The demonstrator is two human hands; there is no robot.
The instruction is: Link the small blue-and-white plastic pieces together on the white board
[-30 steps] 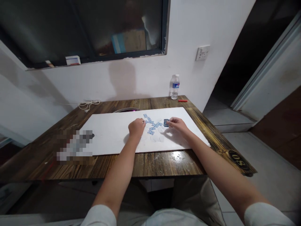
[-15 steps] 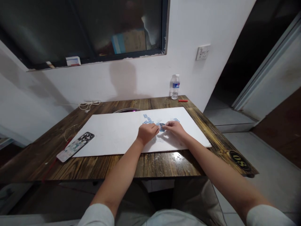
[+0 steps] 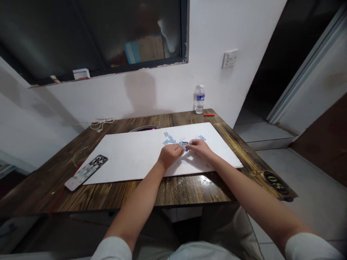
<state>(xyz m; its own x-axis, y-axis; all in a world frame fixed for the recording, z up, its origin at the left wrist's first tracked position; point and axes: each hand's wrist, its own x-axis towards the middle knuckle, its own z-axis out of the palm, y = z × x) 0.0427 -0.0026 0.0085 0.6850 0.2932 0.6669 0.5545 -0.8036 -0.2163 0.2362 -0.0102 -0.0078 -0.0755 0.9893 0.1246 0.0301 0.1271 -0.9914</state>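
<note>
My left hand (image 3: 171,154) is closed in a pinch above a white board (image 3: 124,155). Opposite it, my right hand (image 3: 200,147) pinches too, fingertips almost meeting the left ones. A small dark-blue piece (image 3: 185,143) shows at the right fingertips; the left fingers hide whatever they hold. Several small blue-outlined rectangular pieces (image 3: 169,139) lie in a loose cluster just beyond my left hand, partly covered by it. Another blue-outlined piece (image 3: 202,137) rests beyond my right hand. Their exact kind is too small to tell.
A phone (image 3: 86,172) lies across the board's left edge on the dark wooden table (image 3: 127,193). Behind are a white cable (image 3: 101,123), a round rim (image 3: 145,128), a water bottle (image 3: 200,99) and a red stick-like object (image 3: 209,115). A numbered disc (image 3: 275,181) sits at the right corner.
The view has shifted slightly. Both hands stay together over the same spot with their fingers pinched, and the small dark-blue piece between them appears turned a little.
</note>
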